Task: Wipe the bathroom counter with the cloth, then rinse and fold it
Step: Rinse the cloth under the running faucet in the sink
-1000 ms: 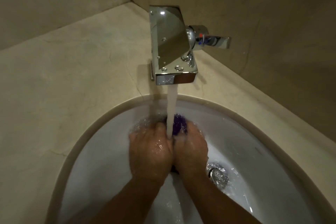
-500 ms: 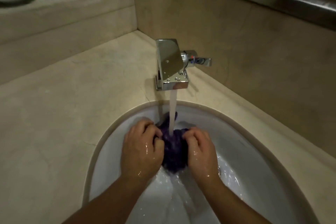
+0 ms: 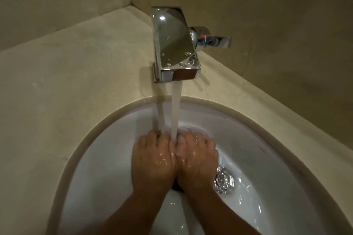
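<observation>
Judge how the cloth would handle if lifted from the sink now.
Probably floppy: the cloth is bunched so small that the left hand and right hand almost hide it. Likely heavy for its size and dripping, since the water stream falls right where the hands grip it.

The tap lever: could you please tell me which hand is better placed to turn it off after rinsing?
Right, probably. The lever juts from the right side of the faucet, nearer the right hand; the left hand would have to cross the stream, and could hold the cloth alone.
</observation>
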A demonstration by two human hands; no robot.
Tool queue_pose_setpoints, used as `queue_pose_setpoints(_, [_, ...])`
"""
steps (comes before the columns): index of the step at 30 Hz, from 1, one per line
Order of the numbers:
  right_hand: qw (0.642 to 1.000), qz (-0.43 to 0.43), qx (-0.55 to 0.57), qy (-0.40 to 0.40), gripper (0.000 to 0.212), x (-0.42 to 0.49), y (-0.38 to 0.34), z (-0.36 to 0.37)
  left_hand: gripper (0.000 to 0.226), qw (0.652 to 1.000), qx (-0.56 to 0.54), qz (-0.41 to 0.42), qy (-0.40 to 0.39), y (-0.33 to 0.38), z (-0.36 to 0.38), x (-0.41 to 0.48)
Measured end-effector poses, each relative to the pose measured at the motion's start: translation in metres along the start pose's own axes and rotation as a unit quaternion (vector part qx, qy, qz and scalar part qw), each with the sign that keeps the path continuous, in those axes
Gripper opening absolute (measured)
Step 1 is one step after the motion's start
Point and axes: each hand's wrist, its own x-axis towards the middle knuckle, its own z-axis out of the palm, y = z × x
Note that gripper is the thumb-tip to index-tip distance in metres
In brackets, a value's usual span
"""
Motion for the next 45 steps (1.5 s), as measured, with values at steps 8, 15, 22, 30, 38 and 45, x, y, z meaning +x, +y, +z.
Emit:
queue_pose_setpoints(8, [0.995,-0.023,-0.085,-0.040,0.020,0.017,0.002,-0.016,0.044,0.998,-0.013,-0.068,0.009,0.014,-0.005,0.012])
queue_pose_setpoints(15, [0.998,-0.001,0.064,0.014,0.029,0.018,-0.004,-0.023,0.059,0.994,-0.082,-0.057,0.032,0.015,-0.011,0.019])
queue_pose_setpoints(22, [0.944,0.046,0.305,0.115,0.032,0.019,-0.020,-0.055,0.033,0.969,-0.197,-0.011,0.145,0.004,-0.054,0.025])
queue_pose_setpoints(30, [0.907,0.143,0.367,0.151,0.023,-0.002,-0.008,-0.056,0.021,0.982,-0.152,0.015,0.113,-0.017,-0.049,0.012])
queue_pose_setpoints(38, [0.968,0.146,0.183,0.088,0.044,-0.017,-0.007,0.002,0.041,0.978,-0.135,0.065,0.145,-0.008,-0.010,0.001])
queue_pose_setpoints(45, [0.984,0.115,0.135,0.032,0.047,0.012,0.007,0.005,0.034,0.993,-0.067,-0.035,0.090,0.006,-0.003,0.016])
